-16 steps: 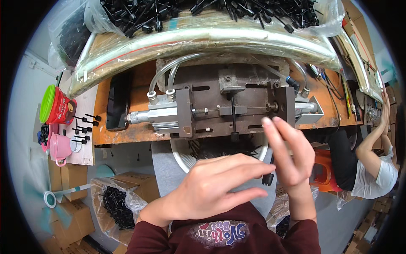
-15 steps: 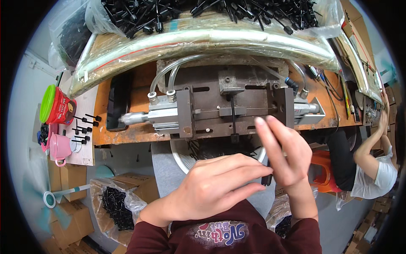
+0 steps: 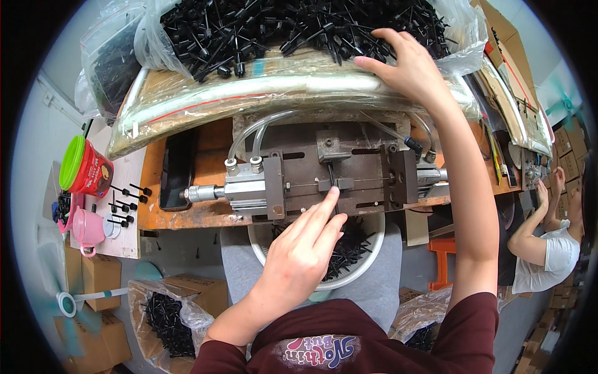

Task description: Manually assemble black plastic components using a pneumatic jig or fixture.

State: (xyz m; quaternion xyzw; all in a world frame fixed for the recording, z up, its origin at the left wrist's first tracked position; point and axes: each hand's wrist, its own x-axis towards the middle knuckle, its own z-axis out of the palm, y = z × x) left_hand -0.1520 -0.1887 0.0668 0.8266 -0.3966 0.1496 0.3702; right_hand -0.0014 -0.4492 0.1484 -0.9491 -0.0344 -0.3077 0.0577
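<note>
Head view showed the left hand (image 3: pixel 299 249) low over the machine, loosely curled, its index finger stretched out so that the tip met the small block (image 3: pixel 344 184) at the centre. A black part (image 3: pixel 331 168) stood across that block, its near end hidden by the fingers; whether they pinched it or only pressed on it, I could not tell. The right hand (image 3: pixel 411 71) was reached far forward, half open, thumb and fingers apart at the edge of the pile (image 3: pixel 280 31), with no part seen in its grip. Whether its fingertips touched the pile was unclear.

The chief risk seemed to lie at the block: the left cylinder (image 3: pixel 246 193) and right cylinder (image 3: pixel 428 177) faced it from both sides, so a stroke with the fingertip there could have nipped it. A sideways push from that finger might also have set the part askew. At the pile, the parts lay tangled every way, so a careless pull could have brought out several at once or tipped some over the ledge (image 3: pixel 299 81). The right forearm passed close above the machine's right end, where a dip could have snagged the hose fitting (image 3: pixel 412 144).
</note>
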